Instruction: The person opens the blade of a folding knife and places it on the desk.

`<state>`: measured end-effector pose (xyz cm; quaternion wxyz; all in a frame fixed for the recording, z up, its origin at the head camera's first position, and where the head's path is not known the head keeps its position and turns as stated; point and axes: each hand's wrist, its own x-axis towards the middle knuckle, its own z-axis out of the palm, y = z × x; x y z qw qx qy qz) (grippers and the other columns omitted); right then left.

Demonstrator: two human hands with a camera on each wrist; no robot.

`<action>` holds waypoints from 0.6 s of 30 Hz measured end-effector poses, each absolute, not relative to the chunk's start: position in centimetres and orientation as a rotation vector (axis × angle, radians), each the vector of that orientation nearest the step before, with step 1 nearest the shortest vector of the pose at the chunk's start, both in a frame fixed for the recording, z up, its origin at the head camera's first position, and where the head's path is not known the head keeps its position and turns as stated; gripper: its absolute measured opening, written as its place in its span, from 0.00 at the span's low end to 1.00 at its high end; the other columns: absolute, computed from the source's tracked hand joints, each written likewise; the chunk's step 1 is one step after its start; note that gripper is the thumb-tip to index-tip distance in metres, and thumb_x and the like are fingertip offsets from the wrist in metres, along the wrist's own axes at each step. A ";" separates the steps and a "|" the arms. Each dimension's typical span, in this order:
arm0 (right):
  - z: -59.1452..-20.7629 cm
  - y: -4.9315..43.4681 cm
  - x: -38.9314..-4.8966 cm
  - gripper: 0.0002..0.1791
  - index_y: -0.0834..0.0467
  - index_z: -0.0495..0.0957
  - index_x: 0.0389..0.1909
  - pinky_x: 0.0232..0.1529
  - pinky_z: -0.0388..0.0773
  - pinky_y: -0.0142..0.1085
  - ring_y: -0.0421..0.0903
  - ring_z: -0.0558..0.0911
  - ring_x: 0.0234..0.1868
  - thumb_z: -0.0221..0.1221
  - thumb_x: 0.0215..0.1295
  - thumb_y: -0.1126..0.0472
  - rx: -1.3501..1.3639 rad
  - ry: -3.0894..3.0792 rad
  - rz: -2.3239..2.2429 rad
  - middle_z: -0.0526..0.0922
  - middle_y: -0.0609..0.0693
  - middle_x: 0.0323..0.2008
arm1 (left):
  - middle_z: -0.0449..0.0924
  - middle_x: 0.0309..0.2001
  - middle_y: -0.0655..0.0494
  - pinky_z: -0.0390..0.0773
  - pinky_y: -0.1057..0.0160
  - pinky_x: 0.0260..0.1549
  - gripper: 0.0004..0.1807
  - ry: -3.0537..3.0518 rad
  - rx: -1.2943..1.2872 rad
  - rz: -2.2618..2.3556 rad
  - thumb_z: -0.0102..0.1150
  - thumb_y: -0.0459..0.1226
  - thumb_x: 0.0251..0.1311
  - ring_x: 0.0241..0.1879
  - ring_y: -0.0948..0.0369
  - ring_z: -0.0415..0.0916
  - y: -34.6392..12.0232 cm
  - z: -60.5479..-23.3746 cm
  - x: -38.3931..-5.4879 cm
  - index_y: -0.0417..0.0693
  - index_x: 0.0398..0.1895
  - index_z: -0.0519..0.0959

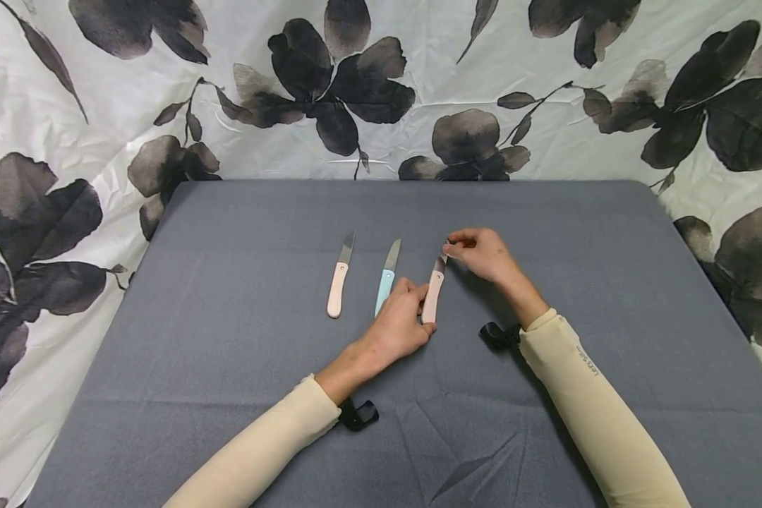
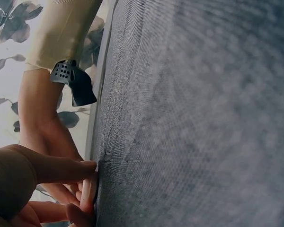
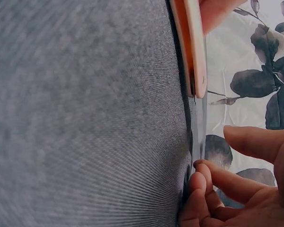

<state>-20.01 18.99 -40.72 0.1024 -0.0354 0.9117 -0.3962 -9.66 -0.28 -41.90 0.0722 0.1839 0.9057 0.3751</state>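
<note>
Three small folding knives lie side by side on the grey cloth, blades out and pointing to the far side. The right-hand pink knife [image 1: 433,289] is between my hands. My left hand [image 1: 398,321] pinches its handle [image 3: 195,42] from both ends of the grip, thumb near the butt. At the blade tip, my right hand [image 1: 482,254] touches the metal with its fingertips; the right wrist view shows the thumb standing apart from the blade [image 3: 198,127]. The blue knife [image 1: 386,279] sits just left, its handle end partly hidden by my left hand. Farther left lies another pink knife [image 1: 339,286].
Grey cloth [image 1: 228,395] covers the table, creased near the front. A white sheet with dark flowers [image 1: 444,141] hangs behind and beside it. A black wrist mount [image 1: 358,415] sticks out at the left cuff, another [image 1: 500,337] at the right.
</note>
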 end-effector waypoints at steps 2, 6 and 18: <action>-40.7 19.0 -20.0 0.25 0.66 0.77 0.67 0.47 0.74 0.39 0.58 0.79 0.55 0.57 0.77 0.54 -0.110 2.677 -1.146 0.82 0.66 0.57 | 0.71 0.44 0.46 0.73 0.66 0.36 0.33 2.716 0.548 1.121 0.73 0.30 0.59 0.37 0.60 0.67 -0.2 -41.9 -9.7 0.38 0.69 0.75; -40.5 19.1 -20.0 0.27 0.66 0.75 0.69 0.51 0.75 0.43 0.59 0.78 0.56 0.56 0.78 0.53 -0.135 2.671 -1.119 0.81 0.67 0.59 | 0.72 0.47 0.44 0.77 0.64 0.39 0.36 2.708 0.526 1.113 0.73 0.31 0.59 0.40 0.58 0.71 -0.2 -41.8 -9.7 0.37 0.72 0.72; -40.6 19.6 -18.8 0.31 0.64 0.68 0.74 0.59 0.77 0.55 0.63 0.76 0.64 0.56 0.78 0.52 -0.120 2.697 -1.096 0.74 0.66 0.63 | 0.77 0.57 0.47 0.80 0.55 0.49 0.36 2.884 0.475 1.128 0.69 0.45 0.67 0.49 0.55 0.79 -3.5 -40.5 -10.0 0.44 0.76 0.69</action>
